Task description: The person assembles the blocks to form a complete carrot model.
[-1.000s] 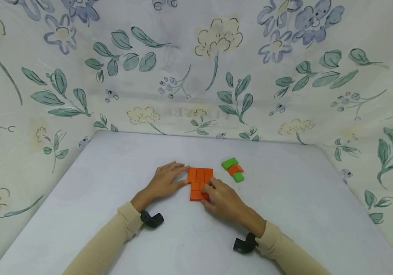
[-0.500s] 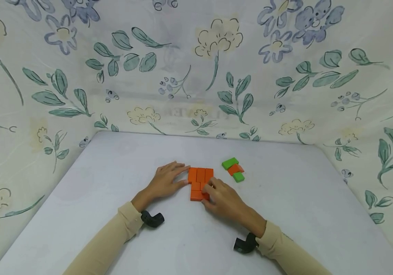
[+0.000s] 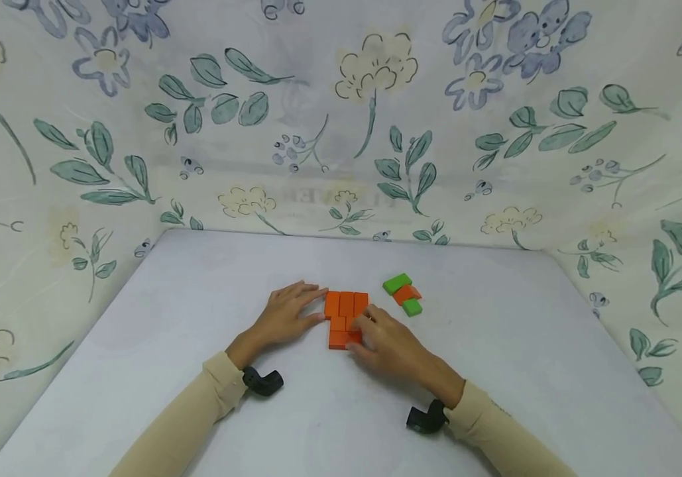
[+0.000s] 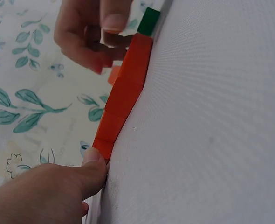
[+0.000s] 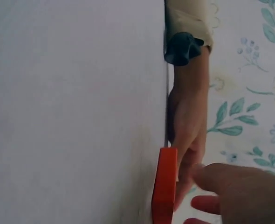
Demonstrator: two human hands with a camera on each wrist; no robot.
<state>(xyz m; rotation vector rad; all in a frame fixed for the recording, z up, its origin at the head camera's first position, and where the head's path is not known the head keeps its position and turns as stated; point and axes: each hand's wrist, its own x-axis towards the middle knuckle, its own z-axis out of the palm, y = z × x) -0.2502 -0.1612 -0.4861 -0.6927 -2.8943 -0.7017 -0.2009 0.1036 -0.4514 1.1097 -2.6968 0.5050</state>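
Several orange blocks (image 3: 346,305) lie flat and close together, a wider row of three at the back and a narrower part in front. My left hand (image 3: 287,315) rests on the table at their left side, its thumb touching the left edge; the left wrist view shows this thumb (image 4: 94,163) against an orange block (image 4: 110,127). Just over the front right blocks is my right hand (image 3: 391,344), its fingers loosely bent. In the right wrist view, a gap separates the right thumb (image 5: 207,177) from the orange block edge (image 5: 165,186). The right hand covers part of the front right.
Right of the back row lie a green block (image 3: 397,283), an orange piece (image 3: 407,293) and a smaller green block (image 3: 412,307), close together. A floral cloth (image 3: 317,132) hangs behind the white table (image 3: 227,258). Both wrists carry a black device (image 3: 263,382).
My right thumb has lifted slightly from the front edge of the blocks, and the right fingers have loosened. The left hand and the blocks stay put.
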